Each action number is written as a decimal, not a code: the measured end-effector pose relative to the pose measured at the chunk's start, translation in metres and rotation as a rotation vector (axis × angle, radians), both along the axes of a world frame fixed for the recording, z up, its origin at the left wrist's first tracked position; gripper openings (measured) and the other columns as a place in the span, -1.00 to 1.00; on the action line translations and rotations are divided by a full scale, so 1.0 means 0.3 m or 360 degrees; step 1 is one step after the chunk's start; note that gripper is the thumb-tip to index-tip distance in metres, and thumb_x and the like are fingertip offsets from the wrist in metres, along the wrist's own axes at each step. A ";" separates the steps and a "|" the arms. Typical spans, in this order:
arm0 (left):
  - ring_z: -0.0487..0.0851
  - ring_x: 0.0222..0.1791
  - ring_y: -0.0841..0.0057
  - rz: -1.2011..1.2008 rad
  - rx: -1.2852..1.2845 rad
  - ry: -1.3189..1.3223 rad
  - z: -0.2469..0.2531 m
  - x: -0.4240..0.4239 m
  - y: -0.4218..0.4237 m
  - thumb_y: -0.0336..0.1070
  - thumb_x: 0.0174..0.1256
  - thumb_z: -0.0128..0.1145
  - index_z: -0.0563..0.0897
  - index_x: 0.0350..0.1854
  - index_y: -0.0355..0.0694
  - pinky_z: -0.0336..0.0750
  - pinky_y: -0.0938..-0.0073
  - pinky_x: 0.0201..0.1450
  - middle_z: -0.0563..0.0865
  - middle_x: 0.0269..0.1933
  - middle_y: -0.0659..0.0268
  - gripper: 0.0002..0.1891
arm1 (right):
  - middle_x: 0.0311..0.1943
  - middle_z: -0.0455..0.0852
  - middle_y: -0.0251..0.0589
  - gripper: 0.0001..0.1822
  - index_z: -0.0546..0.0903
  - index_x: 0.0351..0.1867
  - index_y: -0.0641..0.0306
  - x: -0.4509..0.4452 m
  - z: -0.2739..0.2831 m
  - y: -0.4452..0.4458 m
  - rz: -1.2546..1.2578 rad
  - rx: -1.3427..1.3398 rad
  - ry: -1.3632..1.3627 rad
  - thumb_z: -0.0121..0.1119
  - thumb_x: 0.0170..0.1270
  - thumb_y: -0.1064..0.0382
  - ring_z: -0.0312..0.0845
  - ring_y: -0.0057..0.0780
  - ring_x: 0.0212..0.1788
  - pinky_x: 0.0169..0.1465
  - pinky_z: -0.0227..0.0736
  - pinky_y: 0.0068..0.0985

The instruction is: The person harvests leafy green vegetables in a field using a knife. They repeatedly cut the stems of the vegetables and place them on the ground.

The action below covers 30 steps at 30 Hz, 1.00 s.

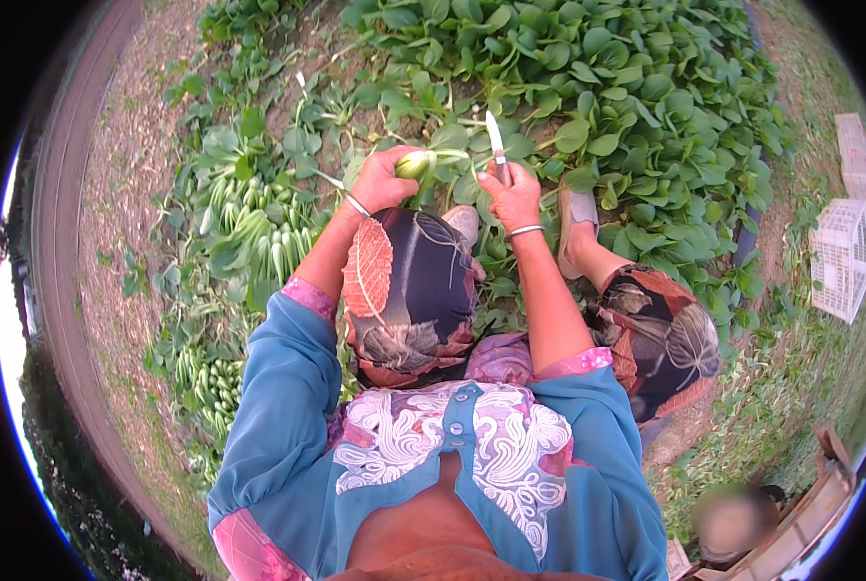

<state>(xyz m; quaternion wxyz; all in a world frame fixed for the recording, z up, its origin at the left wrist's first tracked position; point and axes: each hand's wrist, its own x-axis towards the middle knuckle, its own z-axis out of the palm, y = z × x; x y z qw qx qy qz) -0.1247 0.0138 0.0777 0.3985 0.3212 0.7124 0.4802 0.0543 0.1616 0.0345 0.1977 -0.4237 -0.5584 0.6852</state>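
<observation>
My left hand [387, 179] grips a head of bok choy [414, 165] by its pale green base, with its leaf stalks pointing right. Close by on the right, my right hand [514, 197] is closed around the handle of a small knife [494, 133]. The blade points up and away from me. A thin stalk [474, 171] hangs at the thumb of that hand; whether it is pinched there I cannot tell. Loose leaves [469, 186] lie on the ground beneath both hands. To the left of my left arm lies a heap of cut bok choy [259, 229], bases facing me.
A dense bed of growing bok choy [622, 102] spreads ahead and right. Another cut heap [219, 388] lies back left. White plastic crates [840, 250] stand at far right. A person [734, 519] is at lower right. A dirt track [59, 218] curves along the left.
</observation>
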 end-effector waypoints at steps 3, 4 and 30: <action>0.62 -0.17 0.66 -0.0255 0.0005 0.0293 0.065 -0.001 0.035 -0.55 -0.13 0.24 0.64 0.08 -0.27 0.52 0.57 -0.02 0.71 -0.15 0.43 -0.45 | -0.51 0.55 -0.51 -0.75 0.63 -0.21 0.29 -0.007 0.070 -0.002 0.0004 0.0051 0.0242 0.40 0.10 0.30 0.35 -0.74 -0.55 -0.50 0.32 -0.64; 0.63 -0.15 0.66 -0.0316 0.0036 0.0307 0.062 -0.006 0.047 -0.54 -0.13 0.27 0.63 0.09 -0.25 0.52 0.56 0.00 0.71 -0.14 0.44 -0.44 | -0.54 0.55 -0.50 -0.79 0.63 -0.25 0.27 -0.013 0.075 -0.008 -0.0031 -0.0003 0.0286 0.39 0.11 0.30 0.33 -0.76 -0.63 -0.58 0.28 -0.65; 0.56 -0.33 0.66 0.0273 0.0299 -0.0069 -0.206 0.143 -0.018 -0.43 -0.08 0.36 0.62 -0.19 -0.23 0.47 0.54 -0.24 0.66 -0.35 0.44 -0.67 | -0.34 0.74 -0.26 -0.71 0.61 -0.05 0.38 0.010 -0.056 -0.009 0.0310 -0.0416 0.0293 0.31 0.22 0.34 0.54 -0.68 -0.41 -0.31 0.41 -0.70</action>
